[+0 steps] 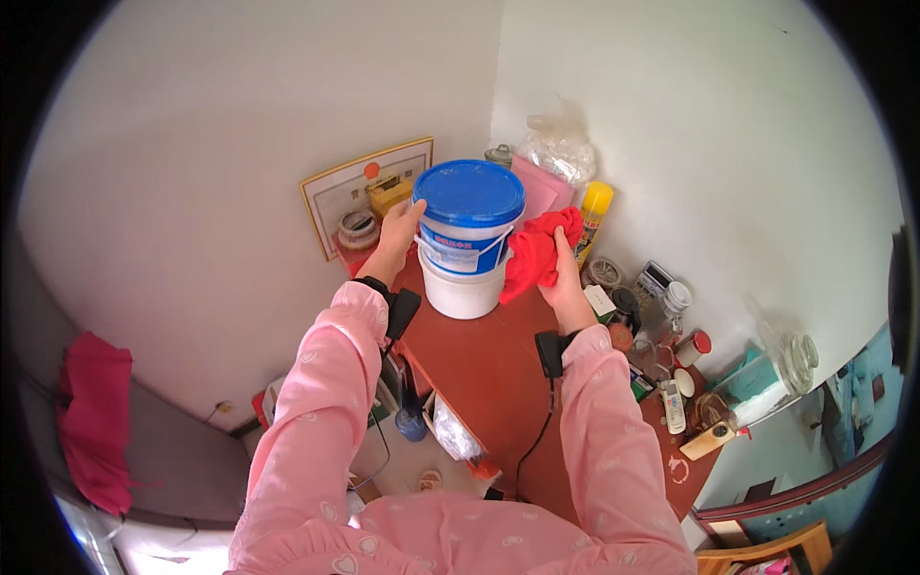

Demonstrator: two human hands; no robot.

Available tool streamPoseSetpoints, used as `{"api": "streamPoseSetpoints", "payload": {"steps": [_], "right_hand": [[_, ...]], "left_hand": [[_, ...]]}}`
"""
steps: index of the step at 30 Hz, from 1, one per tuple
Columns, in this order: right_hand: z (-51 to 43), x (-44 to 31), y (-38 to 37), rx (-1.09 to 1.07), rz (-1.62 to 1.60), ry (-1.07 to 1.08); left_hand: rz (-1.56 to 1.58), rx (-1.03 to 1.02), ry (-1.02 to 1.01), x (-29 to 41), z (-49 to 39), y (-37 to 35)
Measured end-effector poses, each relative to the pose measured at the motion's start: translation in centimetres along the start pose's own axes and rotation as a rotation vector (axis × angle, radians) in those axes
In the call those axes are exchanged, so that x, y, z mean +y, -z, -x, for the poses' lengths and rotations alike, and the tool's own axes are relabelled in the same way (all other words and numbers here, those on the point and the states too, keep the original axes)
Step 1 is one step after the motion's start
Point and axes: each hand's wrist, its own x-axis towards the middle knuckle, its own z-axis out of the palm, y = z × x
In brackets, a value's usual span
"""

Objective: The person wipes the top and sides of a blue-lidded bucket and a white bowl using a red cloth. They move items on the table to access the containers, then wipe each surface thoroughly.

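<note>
A white plastic bucket [460,277] with a blue lid [468,192] and a blue-and-white label stands upright on the red-brown tabletop [467,359]. My left hand [397,233] grips its left side, thumb just under the lid's rim. In my right hand [566,277] is a bunched red cloth [535,251], which lies against or very close to the bucket's right side. The bucket's wire handle hangs across its front. Both wrists wear black straps with small black boxes.
A framed certificate [381,172] leans on the wall behind a tape roll [358,228]. A yellow-capped spray can [594,208] stands right of the bucket. Jars, a calculator [652,279], a remote control [673,406] and a clear glass jar [769,381] crowd the right edge.
</note>
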Motion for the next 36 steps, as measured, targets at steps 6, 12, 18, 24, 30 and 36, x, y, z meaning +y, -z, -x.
{"api": "streamPoseSetpoints", "payload": {"steps": [6,12,18,24,30,36], "right_hand": [[-5.5,1.9,-1.4,0.204,0.120,0.019],[-6.4,3.0,-1.5,0.282,0.164,-0.044],[-5.4,3.5,-1.7,0.228,0.145,0.001],[-4.1,2.9,-2.7,0.181,0.125,0.071],[1.2,-0.2,-3.9,0.089,0.102,0.151],[12.9,-3.1,-2.1,0.139,0.204,0.178]], "left_hand": [[-0.006,-0.012,0.202,-1.1,-4.5,-0.3],[0.027,-0.086,0.241,-2.3,-6.0,-0.3],[0.079,-0.030,0.224,-2.5,-5.7,-0.8],[0.041,-0.015,0.139,-1.2,-4.1,-1.2],[0.067,-0.061,-0.037,2.7,0.5,-2.9],[0.077,-0.084,-0.062,2.1,10.3,-6.2]]}}
